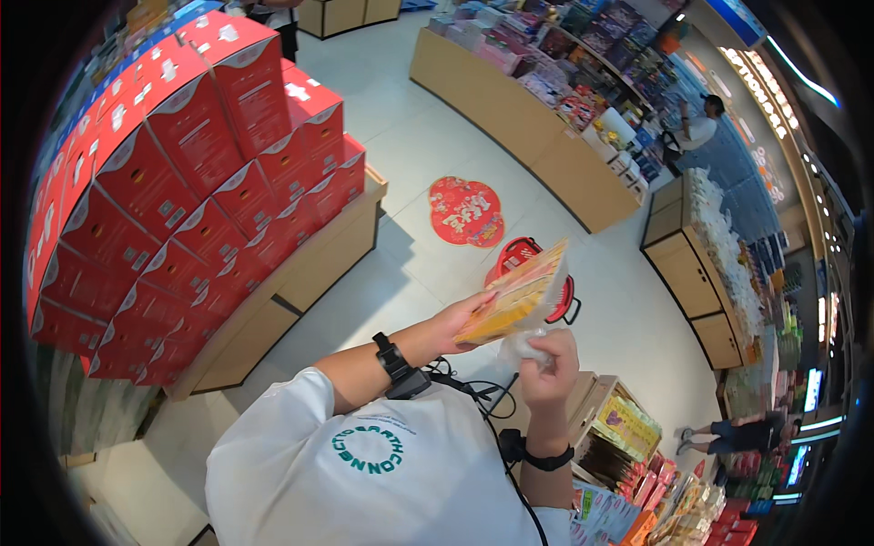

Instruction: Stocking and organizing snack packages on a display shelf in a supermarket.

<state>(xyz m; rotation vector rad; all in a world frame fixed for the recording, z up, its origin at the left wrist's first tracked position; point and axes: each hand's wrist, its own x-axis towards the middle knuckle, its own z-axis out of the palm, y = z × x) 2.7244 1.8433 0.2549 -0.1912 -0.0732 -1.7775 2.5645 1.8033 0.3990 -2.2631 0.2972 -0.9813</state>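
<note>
The person's left hand [462,318] is gripping a flat orange-and-yellow plastic snack packet [519,293] by its lower left end, fingers closed around the edge. The packet is being held in the air in front of the chest, above the pale tiled floor [401,164], its long axis running from that hand up and to the right. The right hand [549,359] is sitting just below the packet's lower right edge, fingers curled shut on a small crumpled piece of clear film [523,344]; whether that film is part of the packet cannot be told. Both hands are touching or nearly touching the packet, with the left one carrying it.

Directly behind the packet, a red plastic shopping basket with black handles [521,255] is standing on the floor, and a red round floor sticker [465,212] is lying further off. At the left, a tall stack of red cardboard boxes with white labels [173,173] is filling a low wooden platform [300,273]. Near the lower right corner, a wooden display bin [610,428] is holding yellow and dark packets. A long wooden display table with colourful packages [537,118] is running along the top.
</note>
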